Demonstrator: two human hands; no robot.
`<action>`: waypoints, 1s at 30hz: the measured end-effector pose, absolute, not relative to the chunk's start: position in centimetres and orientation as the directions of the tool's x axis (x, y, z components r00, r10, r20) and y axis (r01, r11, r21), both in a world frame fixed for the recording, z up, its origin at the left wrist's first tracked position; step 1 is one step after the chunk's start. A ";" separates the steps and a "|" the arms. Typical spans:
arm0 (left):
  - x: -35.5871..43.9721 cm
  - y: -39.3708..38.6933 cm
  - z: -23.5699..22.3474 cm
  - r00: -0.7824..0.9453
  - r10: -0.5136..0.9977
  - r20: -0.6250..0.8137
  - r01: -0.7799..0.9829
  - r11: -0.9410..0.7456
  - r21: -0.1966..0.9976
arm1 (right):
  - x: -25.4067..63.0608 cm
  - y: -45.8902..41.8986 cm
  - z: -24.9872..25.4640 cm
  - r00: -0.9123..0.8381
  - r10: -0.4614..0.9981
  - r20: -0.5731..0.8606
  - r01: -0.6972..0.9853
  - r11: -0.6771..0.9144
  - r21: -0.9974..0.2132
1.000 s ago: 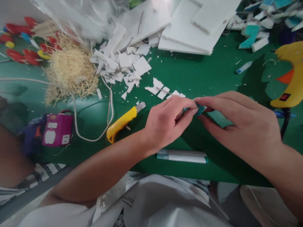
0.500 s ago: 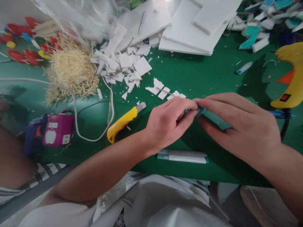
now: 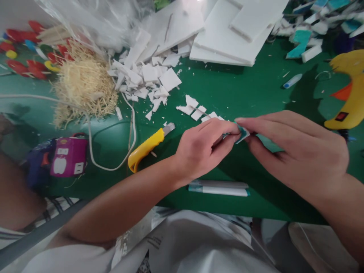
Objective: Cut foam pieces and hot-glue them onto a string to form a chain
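My left hand [image 3: 204, 148] is closed, pinching a small teal-and-white foam piece [image 3: 242, 135] between thumb and fingertips. My right hand [image 3: 298, 151] comes in from the right, its index finger and thumb touching the top and right edge of the same piece. Much of the piece is hidden by the fingers. Just beyond my left hand lie several small white foam pieces [image 3: 198, 113] in a row along a thin wire or stick. A white strip with teal ends [image 3: 218, 190] lies near the table's front edge. The yellow utility knife [image 3: 146, 152] lies left of my left hand, blade exposed.
White foam scraps [image 3: 148, 77] and foam sheets [image 3: 222, 41] cover the back of the green table. Thin wooden sticks [image 3: 85, 81], a white cable [image 3: 93, 161] and a purple box [image 3: 69, 156] are at left. A yellow glue gun [image 3: 348, 98] stands at right. Another person's arm [image 3: 19, 189] shows at far left.
My right hand has shifted slightly right, and its thumb has moved to the piece's right edge. More of the teal-and-white foam piece shows now. My left hand stays nearly still.
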State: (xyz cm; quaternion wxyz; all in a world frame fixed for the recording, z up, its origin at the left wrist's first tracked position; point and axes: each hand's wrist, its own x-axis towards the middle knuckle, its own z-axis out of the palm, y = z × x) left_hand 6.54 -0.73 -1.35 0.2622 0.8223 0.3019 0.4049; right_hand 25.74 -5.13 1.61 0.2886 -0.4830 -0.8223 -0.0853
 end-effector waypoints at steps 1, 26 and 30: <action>6.5 -0.7 -1.4 0.496 0.707 0.504 0.272 -0.678 0.683 | 25.6 -5.2 1.7 -0.354 0.746 0.564 0.854 0.504 -0.131; 6.4 -0.4 -1.6 0.454 0.735 0.503 0.276 -0.653 0.705 | 25.7 -5.3 1.9 -0.220 0.852 0.475 0.838 0.414 -0.356; 6.5 -0.4 -1.7 0.446 0.730 0.517 0.269 -0.661 0.701 | 26.0 -5.5 2.2 -0.110 0.867 0.485 0.846 0.338 -0.412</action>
